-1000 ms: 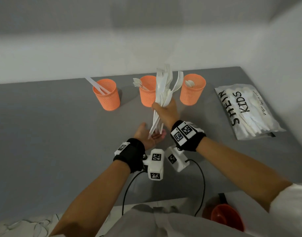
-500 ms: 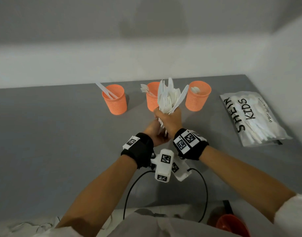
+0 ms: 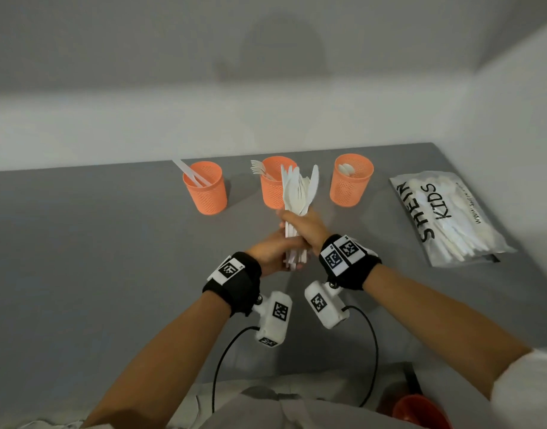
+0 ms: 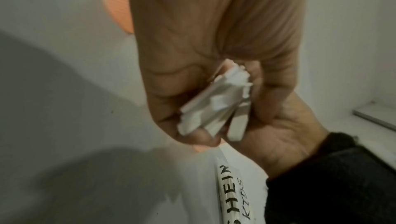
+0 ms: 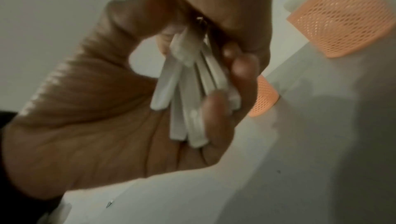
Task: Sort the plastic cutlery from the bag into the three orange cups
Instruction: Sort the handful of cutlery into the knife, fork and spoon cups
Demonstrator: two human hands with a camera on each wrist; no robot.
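Grey table (image 3: 80, 258): three orange mesh cups in a row at the back, left cup (image 3: 205, 188) with knives, middle cup (image 3: 273, 184) with forks and half hidden behind the held bundle, right cup (image 3: 352, 181) with spoons. Bag (image 3: 448, 218) lies flat to their right, more white cutlery inside, lettered "SHEIN KIDS". Right hand (image 3: 303, 227) is fisted round the upright bundle of cutlery (image 3: 298, 190); left hand (image 3: 270, 252), just below, has its fingers curled round the handle ends.
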